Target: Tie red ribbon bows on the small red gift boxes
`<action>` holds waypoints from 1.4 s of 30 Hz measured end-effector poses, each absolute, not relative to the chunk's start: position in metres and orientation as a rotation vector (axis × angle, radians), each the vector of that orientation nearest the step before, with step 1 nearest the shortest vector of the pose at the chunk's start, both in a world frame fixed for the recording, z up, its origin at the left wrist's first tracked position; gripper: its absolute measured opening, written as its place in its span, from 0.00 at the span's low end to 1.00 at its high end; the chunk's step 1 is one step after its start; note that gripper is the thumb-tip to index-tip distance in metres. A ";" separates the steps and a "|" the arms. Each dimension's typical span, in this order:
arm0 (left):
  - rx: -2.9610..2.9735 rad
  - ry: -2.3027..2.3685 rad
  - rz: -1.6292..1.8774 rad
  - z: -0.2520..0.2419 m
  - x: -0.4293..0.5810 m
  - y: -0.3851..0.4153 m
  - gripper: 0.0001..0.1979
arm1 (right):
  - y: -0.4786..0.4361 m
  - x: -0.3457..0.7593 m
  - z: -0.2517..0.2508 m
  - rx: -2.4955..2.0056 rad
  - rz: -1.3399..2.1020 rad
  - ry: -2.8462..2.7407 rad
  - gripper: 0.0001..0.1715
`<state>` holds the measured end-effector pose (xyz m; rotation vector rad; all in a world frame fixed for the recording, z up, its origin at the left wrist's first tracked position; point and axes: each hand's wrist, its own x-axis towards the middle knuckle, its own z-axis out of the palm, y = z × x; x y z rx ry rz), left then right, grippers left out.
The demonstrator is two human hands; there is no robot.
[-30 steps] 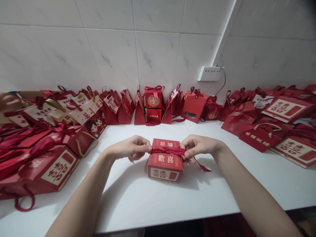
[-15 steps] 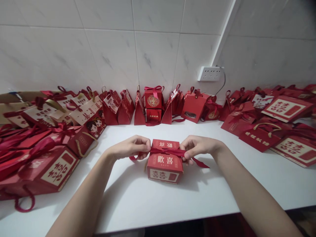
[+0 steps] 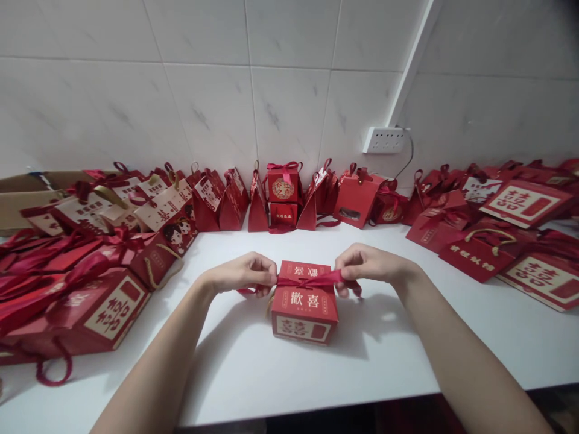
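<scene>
A red gift box point(image 3: 304, 307) with cream lettering sits on the white table in front of me. Across its top runs a dark red ribbon point(image 3: 312, 281), crossed or knotted near the middle. My left hand point(image 3: 251, 274) pinches the ribbon at the box's left edge, and a loop of it shows below those fingers. On the other side, my right hand point(image 3: 364, 268) grips the ribbon just off the box's right edge, its fingers closed. Between the two hands the ribbon looks stretched flat over the lid. A bit of gold cord shows at the box's left side.
Many red gift boxes point(image 3: 113, 307) are piled at the left, and more boxes point(image 3: 520, 202) at the right. A row of small boxes point(image 3: 283, 184) stands along the tiled wall. A white power strip point(image 3: 384, 140) hangs above. The white table's point(image 3: 253, 386) front edge is near me.
My right hand has moved slightly up and right, drawing the ribbon out straighter. The loose ribbon tail below it no longer shows spread on the right. The view has shifted a little.
</scene>
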<state>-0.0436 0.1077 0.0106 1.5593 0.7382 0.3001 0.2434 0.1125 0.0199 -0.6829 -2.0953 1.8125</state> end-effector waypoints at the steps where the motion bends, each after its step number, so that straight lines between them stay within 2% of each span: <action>1: 1.556 0.713 0.315 0.012 -0.042 0.106 0.17 | 0.109 0.241 0.023 -0.656 1.723 -2.051 0.20; 5: 1.584 0.668 0.336 0.019 -0.037 0.100 0.16 | 0.093 0.223 0.031 -0.636 1.445 -1.978 0.19; 12: 1.680 0.852 0.265 0.035 -0.038 0.090 0.09 | 0.082 0.190 0.015 -0.858 1.189 -1.820 0.17; 18: 2.083 1.021 0.332 0.049 -0.036 0.082 0.12 | 0.078 0.185 0.014 -0.807 0.994 -1.940 0.14; 22: 2.296 1.092 0.367 0.055 -0.034 0.078 0.07 | 0.076 0.181 0.013 -0.806 0.898 -1.959 0.14; 29: 2.481 1.239 0.214 0.083 -0.026 0.076 0.13 | 0.077 0.174 0.012 -0.859 0.952 -1.869 0.11; 34: 2.480 1.154 0.074 0.108 -0.010 0.082 0.12 | 0.091 0.166 0.022 -0.795 1.031 -1.892 0.13; 38: 2.444 1.041 0.072 0.109 -0.008 0.085 0.10 | 0.096 0.161 0.028 -0.786 1.092 -1.940 0.15; 42: 2.372 0.877 0.056 0.105 -0.013 0.085 0.10 | 0.090 0.165 0.022 -0.792 1.082 -1.853 0.14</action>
